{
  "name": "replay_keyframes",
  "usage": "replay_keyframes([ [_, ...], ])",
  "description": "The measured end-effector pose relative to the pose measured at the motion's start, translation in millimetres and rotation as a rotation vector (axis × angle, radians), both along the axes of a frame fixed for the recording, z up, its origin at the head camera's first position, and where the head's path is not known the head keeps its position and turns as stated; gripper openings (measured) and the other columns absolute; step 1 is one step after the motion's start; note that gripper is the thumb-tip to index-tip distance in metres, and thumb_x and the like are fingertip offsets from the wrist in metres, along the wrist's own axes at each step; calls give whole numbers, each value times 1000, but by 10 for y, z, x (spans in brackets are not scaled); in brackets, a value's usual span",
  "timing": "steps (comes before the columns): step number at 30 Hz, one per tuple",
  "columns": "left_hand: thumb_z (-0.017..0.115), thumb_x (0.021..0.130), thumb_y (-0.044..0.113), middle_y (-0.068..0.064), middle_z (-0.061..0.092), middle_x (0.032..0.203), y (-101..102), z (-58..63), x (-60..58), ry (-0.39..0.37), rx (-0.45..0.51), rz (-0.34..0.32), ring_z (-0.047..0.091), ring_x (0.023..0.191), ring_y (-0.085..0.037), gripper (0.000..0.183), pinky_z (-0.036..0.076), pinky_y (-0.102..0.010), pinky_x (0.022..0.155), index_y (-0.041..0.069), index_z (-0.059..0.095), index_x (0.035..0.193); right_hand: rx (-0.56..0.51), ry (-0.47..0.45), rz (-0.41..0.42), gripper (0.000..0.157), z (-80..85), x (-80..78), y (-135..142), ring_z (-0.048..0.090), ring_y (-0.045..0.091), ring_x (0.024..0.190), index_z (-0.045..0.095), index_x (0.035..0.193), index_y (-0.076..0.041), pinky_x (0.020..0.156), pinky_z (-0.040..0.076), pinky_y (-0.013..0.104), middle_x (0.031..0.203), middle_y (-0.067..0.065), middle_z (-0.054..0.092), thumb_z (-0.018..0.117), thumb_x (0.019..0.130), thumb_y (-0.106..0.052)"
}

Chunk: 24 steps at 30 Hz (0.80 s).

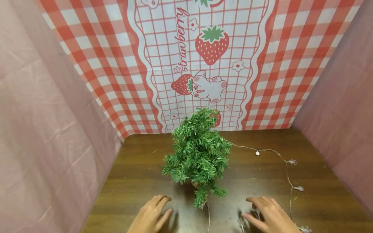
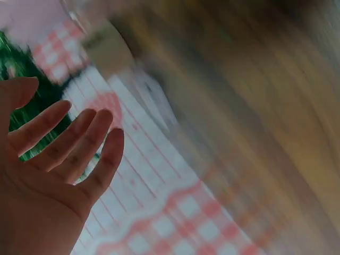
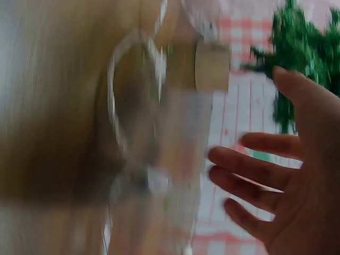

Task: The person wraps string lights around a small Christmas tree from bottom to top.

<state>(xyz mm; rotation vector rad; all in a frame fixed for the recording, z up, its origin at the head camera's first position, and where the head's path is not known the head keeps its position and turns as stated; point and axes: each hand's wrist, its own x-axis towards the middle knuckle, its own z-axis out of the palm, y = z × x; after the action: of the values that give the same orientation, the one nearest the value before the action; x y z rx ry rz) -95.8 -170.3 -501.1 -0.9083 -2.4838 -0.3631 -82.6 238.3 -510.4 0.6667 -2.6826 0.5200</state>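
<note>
A small artificial green pine tree (image 1: pixel 201 149) stands on the wooden table, in front of both hands. My left hand (image 1: pixel 152 213) hovers at its near left side with thumb and fingers apart, holding nothing. On the near right, my right hand (image 1: pixel 269 213) is held likewise, its fingers loosely bent over part of a string of fairy lights (image 1: pixel 257 153). Both wrist views show bare palms with spread fingers and the tree beyond. A light wooden base (image 3: pixel 212 66) shows under the tree in the right wrist view.
The light wire runs from behind the tree along the table's (image 1: pixel 140 168) right side, with small clear bulbs (image 1: pixel 299 188) on it. Another wire piece (image 1: pixel 208 215) comes down in front of the tree. A strawberry-print checked cloth (image 1: pixel 271 81) hangs behind, pink drapes (image 1: pixel 58 113) at the sides.
</note>
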Motion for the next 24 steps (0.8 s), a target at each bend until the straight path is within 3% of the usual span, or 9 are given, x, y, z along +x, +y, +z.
replay_keyframes([
  [4,62,82,28,4,59,94,265,-34,52,-24,-18,-141,57,84,-9,23,50,-25,69,13,61,99,-11,-266,160,30,-61,47,-250,41,-6,64,63,93,-20,52,37,21,71,-21,49,61,80,-47],
  [6,59,85,26,5,58,91,364,-64,63,-33,-25,-195,57,80,-7,19,49,-21,67,13,61,98,-19,-335,267,31,-109,45,-370,42,-5,65,62,94,-16,51,37,19,73,-18,52,60,82,-45],
  [9,59,85,23,6,57,86,511,-132,55,-61,-11,-252,55,74,-4,15,46,-15,64,12,61,95,12,-375,365,40,-198,46,-537,47,-2,69,61,97,-15,53,41,21,78,-14,55,56,82,-51],
  [13,59,85,19,6,58,82,738,-217,41,-182,0,-293,54,69,-1,15,43,-10,58,12,60,98,52,-364,379,40,-323,70,-686,44,0,69,59,91,-18,53,39,20,78,-13,51,52,81,-56],
  [16,58,86,18,7,59,82,905,-255,35,-303,-35,-293,54,67,1,19,41,-11,54,14,58,105,60,-296,366,19,-387,94,-759,34,-1,63,54,76,-22,51,32,15,72,-15,41,59,84,-38],
  [20,55,88,19,10,58,76,1068,-292,41,-450,-119,-280,49,58,3,19,37,-12,46,16,57,107,105,-144,330,25,-441,128,-828,25,2,60,45,63,-22,49,24,13,68,-13,33,65,74,-11],
  [22,54,89,20,11,56,72,1114,-320,48,-487,-150,-283,46,54,4,17,34,-12,43,17,58,105,125,-59,296,25,-462,146,-853,25,3,60,44,64,-21,48,23,13,67,-11,33,65,71,-9],
  [24,54,90,21,11,56,70,1141,-360,59,-504,-150,-286,46,53,4,15,34,-12,43,17,58,103,88,-69,287,24,-459,165,-871,26,2,59,42,68,-19,47,24,13,66,-12,33,64,73,-8],
])
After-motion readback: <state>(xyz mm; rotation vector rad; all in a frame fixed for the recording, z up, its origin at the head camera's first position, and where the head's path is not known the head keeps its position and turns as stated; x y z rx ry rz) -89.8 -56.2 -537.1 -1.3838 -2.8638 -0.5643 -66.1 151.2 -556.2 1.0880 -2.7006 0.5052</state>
